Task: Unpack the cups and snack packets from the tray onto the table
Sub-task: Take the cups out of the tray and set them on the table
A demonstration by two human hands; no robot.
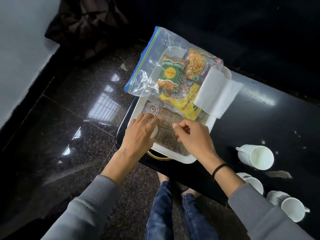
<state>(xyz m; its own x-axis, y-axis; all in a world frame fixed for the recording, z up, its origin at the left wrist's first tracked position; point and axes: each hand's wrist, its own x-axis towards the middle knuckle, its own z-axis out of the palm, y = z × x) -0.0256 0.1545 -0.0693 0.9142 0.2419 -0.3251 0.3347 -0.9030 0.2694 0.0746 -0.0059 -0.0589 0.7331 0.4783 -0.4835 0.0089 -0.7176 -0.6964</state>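
A white tray [187, 159] lined with a burlap mat [168, 134] lies on the black table [270, 129]. At its far end sits a clear zip bag [152, 66] holding several snack packets [174, 78]. A clear glass [151, 108] stands at the tray's left side. My left hand [138, 134] rests over a second small cup [154, 133], fingers spread around it. Above the mat hovers my right hand [194, 135], its fingers curled loosely with nothing visible in them. Three white cups [256, 157] [252, 184] [289, 207] lie on the table at the right.
A folded white napkin [216, 90] lies across the tray's right rim. The table's left edge runs just beside the tray, above a polished dark floor [65, 118]. My legs in jeans [173, 213] are below. A dark bag [83, 26] sits at the far left.
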